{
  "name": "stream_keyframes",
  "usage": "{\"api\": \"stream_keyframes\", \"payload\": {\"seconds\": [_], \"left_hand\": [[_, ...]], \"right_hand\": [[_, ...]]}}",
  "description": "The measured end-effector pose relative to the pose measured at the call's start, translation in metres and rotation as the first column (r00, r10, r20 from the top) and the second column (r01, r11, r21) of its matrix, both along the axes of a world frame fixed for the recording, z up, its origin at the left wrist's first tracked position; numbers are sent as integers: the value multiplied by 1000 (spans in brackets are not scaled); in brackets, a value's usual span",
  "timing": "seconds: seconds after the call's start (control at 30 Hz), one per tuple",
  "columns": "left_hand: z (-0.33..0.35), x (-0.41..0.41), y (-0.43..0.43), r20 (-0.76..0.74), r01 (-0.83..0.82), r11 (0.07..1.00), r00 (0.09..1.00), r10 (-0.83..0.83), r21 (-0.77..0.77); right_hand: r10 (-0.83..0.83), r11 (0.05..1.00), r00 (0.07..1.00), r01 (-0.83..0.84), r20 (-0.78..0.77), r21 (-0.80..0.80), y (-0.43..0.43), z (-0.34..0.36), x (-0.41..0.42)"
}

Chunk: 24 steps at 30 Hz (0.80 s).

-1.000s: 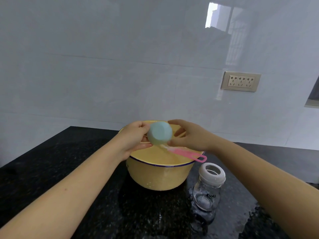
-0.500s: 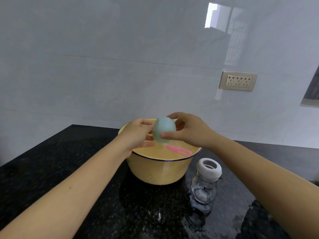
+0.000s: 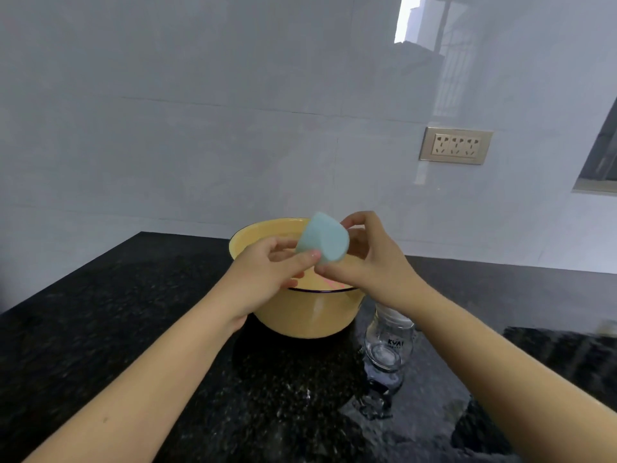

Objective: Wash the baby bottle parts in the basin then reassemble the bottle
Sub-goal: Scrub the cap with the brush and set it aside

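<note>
Above the yellow basin [image 3: 310, 315] both my hands hold a pale blue bottle cap [image 3: 323, 241], tilted. My left hand [image 3: 267, 272] pinches its lower edge with thumb and fingers. My right hand [image 3: 364, 259] grips its right side, thumb at the bottom edge. A pink brush [image 3: 334, 285] lies inside the basin, mostly hidden by my hands. The clear glass bottle [image 3: 387, 349] with a white collar stands upright on the counter to the right of the basin, its top partly behind my right forearm.
The basin and bottle stand on a black speckled counter [image 3: 133, 312], wet around the bottle. A white tiled wall rises behind, with a socket plate [image 3: 455, 146] at the right. A window edge [image 3: 601, 155] shows at far right.
The blue cap has turned from facing me to tilted on its side and risen slightly. My right hand has let go of the pink brush, which now lies in the basin.
</note>
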<state>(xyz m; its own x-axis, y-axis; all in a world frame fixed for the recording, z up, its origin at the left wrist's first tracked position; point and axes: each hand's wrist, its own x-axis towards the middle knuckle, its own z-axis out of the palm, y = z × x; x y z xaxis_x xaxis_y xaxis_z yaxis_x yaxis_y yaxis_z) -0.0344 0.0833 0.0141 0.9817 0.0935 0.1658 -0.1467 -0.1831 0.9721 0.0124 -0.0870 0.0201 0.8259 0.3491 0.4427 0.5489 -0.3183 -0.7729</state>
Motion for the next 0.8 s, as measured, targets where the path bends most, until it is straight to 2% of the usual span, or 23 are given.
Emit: {"api": "stream_keyframes", "payload": {"seconds": [0.1,0.2,0.33,0.47,0.6,0.8], "left_hand": [[-9,-8,-5,16,76,994,997,-75,-85],[-16,-12,-6,60,62,988,997,-54,-140],[-24,-17,-5,113,1,999,994,4,-41],[-37,-22,-7,129,46,999,991,-45,-4],[-57,-26,-8,114,130,985,983,-143,118],[-87,-18,-8,19,172,921,981,-191,348]], "right_hand": [[-10,1000,1000,10,5,21,0,-13,-9],[-30,999,999,31,30,-42,-4,-20,-17],[12,970,997,7,76,-243,-16,-23,-19],[10,909,995,31,96,-415,-30,-21,-15],[-21,900,992,73,124,-429,-35,-19,-13],[-52,901,990,102,130,-421,-39,-24,-10]]}}
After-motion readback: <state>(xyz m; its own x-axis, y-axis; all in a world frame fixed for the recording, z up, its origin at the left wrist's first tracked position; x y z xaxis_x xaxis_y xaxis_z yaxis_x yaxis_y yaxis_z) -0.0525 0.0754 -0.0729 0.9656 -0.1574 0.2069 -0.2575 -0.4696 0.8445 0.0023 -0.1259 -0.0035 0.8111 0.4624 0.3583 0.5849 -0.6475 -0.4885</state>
